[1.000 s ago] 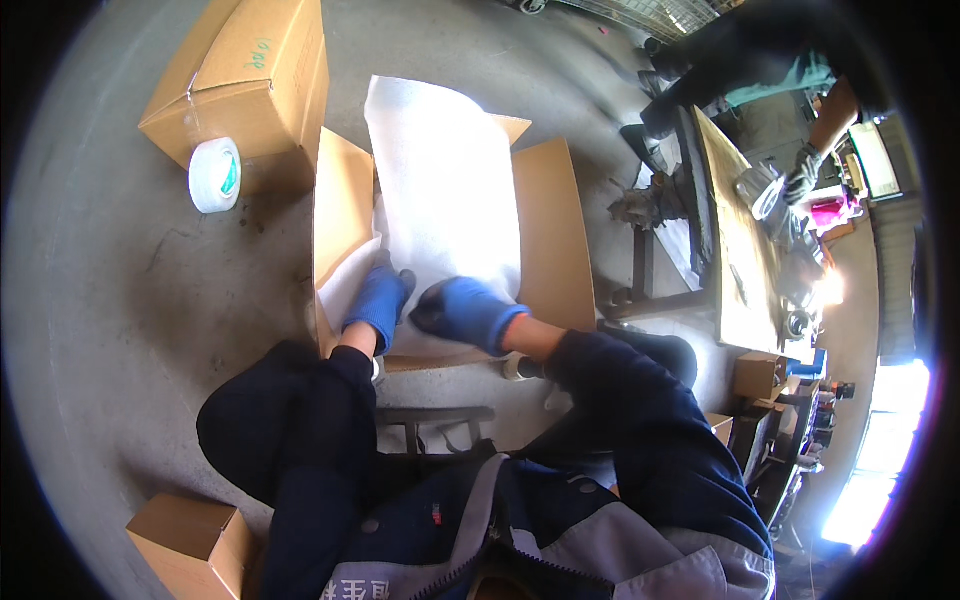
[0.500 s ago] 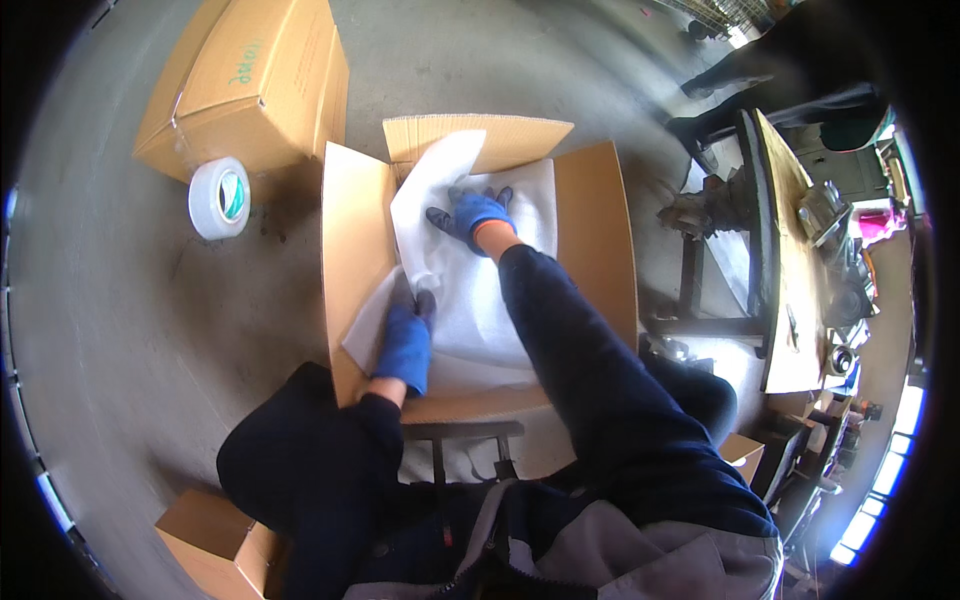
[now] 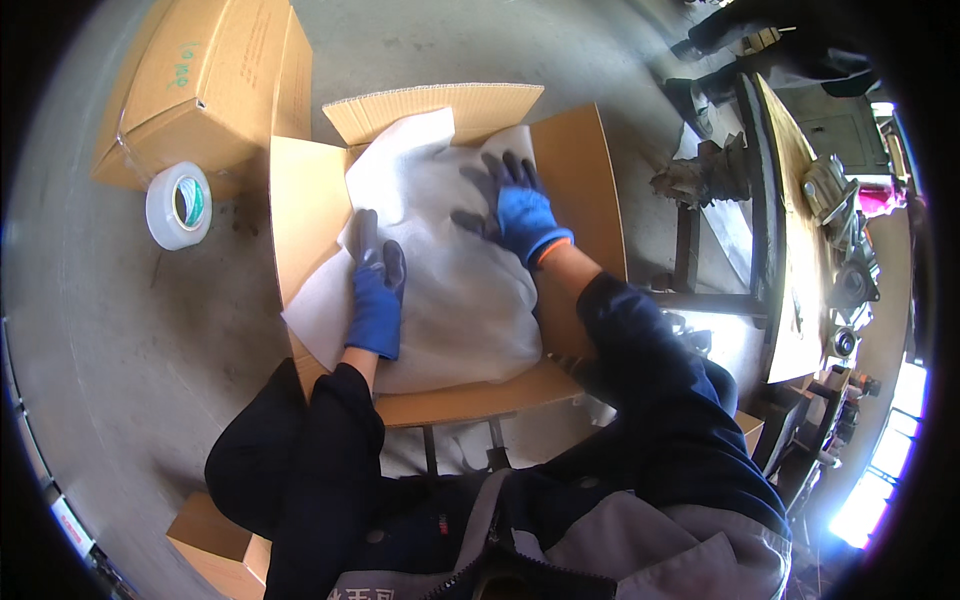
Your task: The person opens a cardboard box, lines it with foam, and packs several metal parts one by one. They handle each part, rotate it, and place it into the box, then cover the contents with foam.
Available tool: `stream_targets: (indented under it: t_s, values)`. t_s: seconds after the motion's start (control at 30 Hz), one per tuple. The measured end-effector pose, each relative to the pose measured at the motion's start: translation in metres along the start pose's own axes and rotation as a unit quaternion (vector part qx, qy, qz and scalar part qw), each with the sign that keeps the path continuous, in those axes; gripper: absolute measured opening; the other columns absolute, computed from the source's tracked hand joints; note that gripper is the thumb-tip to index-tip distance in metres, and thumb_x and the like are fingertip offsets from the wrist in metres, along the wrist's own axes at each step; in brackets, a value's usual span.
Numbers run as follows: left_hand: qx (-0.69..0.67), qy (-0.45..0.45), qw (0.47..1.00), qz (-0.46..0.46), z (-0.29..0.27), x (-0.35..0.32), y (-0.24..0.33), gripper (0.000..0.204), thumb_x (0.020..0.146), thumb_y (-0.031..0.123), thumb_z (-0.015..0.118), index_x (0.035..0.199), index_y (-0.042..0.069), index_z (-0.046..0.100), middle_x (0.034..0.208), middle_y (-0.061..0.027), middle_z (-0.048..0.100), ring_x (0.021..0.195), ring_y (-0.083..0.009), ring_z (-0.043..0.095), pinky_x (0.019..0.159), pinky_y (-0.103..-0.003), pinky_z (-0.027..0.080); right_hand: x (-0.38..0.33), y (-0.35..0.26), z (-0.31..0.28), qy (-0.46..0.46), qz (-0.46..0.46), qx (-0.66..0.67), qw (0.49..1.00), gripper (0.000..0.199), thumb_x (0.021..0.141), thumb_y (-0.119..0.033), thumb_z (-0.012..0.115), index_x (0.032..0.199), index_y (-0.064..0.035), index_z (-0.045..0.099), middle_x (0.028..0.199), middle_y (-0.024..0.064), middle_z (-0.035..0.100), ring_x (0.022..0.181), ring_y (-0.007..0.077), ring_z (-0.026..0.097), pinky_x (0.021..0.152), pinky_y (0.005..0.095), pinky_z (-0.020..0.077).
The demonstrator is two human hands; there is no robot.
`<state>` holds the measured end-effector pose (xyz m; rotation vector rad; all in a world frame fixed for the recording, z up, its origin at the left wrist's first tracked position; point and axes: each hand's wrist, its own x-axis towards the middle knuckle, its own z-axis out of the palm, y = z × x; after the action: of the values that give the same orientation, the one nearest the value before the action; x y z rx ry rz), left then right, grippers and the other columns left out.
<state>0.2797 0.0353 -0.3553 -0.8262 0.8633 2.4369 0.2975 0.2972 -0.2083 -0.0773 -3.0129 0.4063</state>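
An open cardboard box (image 3: 450,408) stands in front of me, its flaps folded outward. White foam sheet (image 3: 440,290) lies crumpled inside, rising over the far left corner and the near left side; what is beneath it is hidden. My left hand (image 3: 377,285), in a blue and dark grey glove, rests on the sheet by the left wall, fingers stretched out. Near the far right corner, my right hand (image 3: 520,210), gloved alike, lies on the sheet with its fingers spread. Neither hand grips anything that I can see.
A taped carton (image 3: 240,90) stands at the far left, with a roll of clear tape (image 3: 180,207) beside it. On the right is a workbench (image 3: 790,260) carrying metal parts. Another person's legs (image 3: 740,80) show at the far right. A smaller box (image 3: 215,545) sits at the lower left.
My right hand has moved right, to the far right corner, and my left hand slid up and left along the sheet. The sheet now covers more of the box. The view has shifted.
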Motion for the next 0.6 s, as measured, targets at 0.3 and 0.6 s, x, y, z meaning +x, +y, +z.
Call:
stream_targets:
  t_s: [0.3,0.6]
  values:
    - [0.737,-0.131,0.474,0.464,0.09,-0.083,0.009,0.056,0.094,0.014,0.054,0.148,0.006,0.04,0.156,-0.0263,0.028,0.143,-0.0518,0.024,0.116,-0.053,0.028,-0.006,0.019,0.038,0.014,-0.039,-0.048,0.998,0.053,0.086,-0.054,0.059,0.118,-0.0129,0.069,0.141,0.0176,0.052,0.136,0.0403,0.04,0.117,0.0541,0.0265]
    - [0.717,-0.147,0.477,0.487,0.084,-0.074,0.012,0.055,0.091,0.007,0.054,0.145,0.005,0.044,0.153,-0.0248,0.036,0.142,-0.0488,0.029,0.116,-0.052,0.031,0.022,-0.021,-0.027,-0.387,0.041,-0.194,0.901,0.065,0.094,-0.034,0.052,0.156,-0.0285,0.032,0.165,0.023,0.012,0.147,0.0537,0.018,0.118,0.0582,0.0163]
